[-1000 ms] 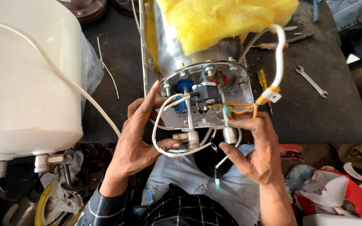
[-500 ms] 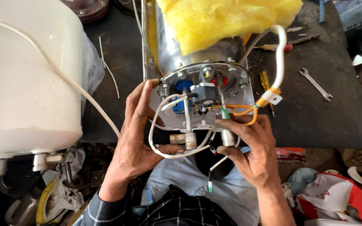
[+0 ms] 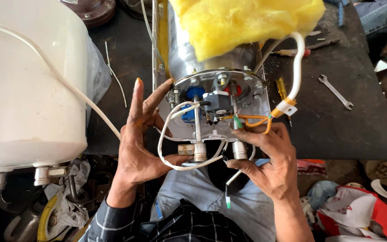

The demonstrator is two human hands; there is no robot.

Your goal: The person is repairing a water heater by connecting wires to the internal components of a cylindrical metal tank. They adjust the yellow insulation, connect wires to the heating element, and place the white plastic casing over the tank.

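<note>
A metal water-heater tank [image 3: 189, 54] wrapped in yellow insulation [image 3: 242, 22] lies on the dark workbench [image 3: 337, 125], its end plate [image 3: 216, 96] facing me with terminals, a black thermostat and two threaded pipe stubs. My left hand [image 3: 142, 143] rests against the plate's left edge, fingers spread, thumb near a looping white wire [image 3: 175, 157]. My right hand [image 3: 267, 163] pinches a thin wire by the right pipe stub [image 3: 239, 150], just below orange wires [image 3: 254, 121].
A white heater casing [image 3: 27, 80] with a white cord stands at the left. An open-ended spanner [image 3: 335, 91] and a screwdriver lie on the bench to the right. Crumpled cloth and bags lie on the floor at lower right. Another person's arm shows at the top right.
My left hand's fingers have straightened and spread upward along the plate's left side. The right hand stays at the wires below the plate. The view has shifted slightly.
</note>
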